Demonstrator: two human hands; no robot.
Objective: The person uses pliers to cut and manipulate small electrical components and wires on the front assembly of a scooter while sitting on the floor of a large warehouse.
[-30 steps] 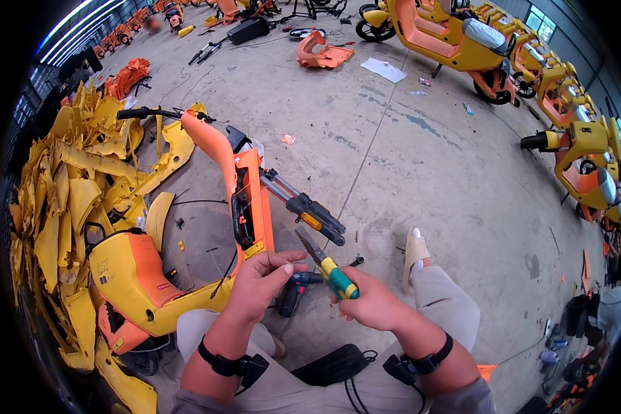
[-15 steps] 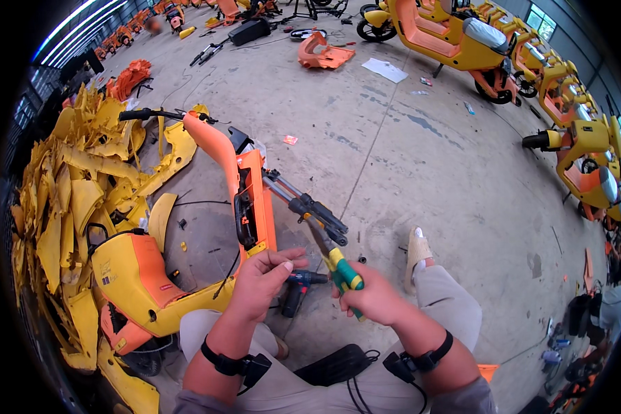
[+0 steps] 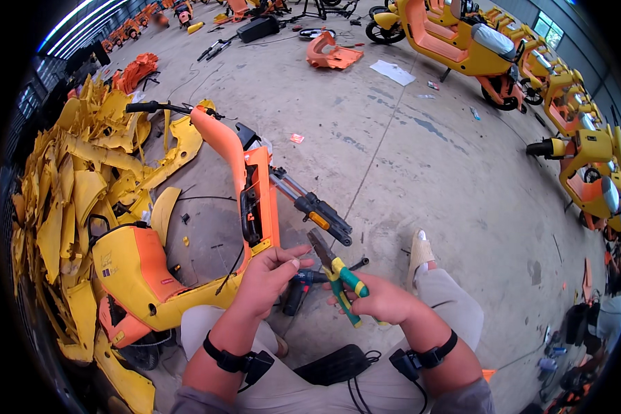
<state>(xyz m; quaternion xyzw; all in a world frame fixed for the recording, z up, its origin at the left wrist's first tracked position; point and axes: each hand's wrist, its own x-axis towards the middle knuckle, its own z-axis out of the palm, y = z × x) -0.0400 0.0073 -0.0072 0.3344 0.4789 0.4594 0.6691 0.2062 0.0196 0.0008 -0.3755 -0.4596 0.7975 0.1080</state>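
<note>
My right hand (image 3: 376,300) grips pliers (image 3: 341,272) with yellow-green handles, the handles spread and the jaws tilted up beside my left fingertips. My left hand (image 3: 265,279) is pinched at the jaws, on something too small to make out. Just beyond lie a black cordless drill (image 3: 299,293) and, above it, a fork assembly (image 3: 317,210) with two metal tubes, attached to a partly stripped orange-and-yellow scooter (image 3: 141,265) lying at my left.
A heap of broken yellow panels (image 3: 76,193) covers the left side. Rows of scooters (image 3: 455,52) stand at right. An orange panel (image 3: 331,58), paper (image 3: 393,71) and loose parts are scattered on the concrete floor (image 3: 407,179). At the far right edge another person (image 3: 610,317) is partly visible.
The pliers' handles have spread apart and the tool has shifted slightly in my right hand. My left hand stays pinched near the jaws. The whole view has shifted slightly rightward.
</note>
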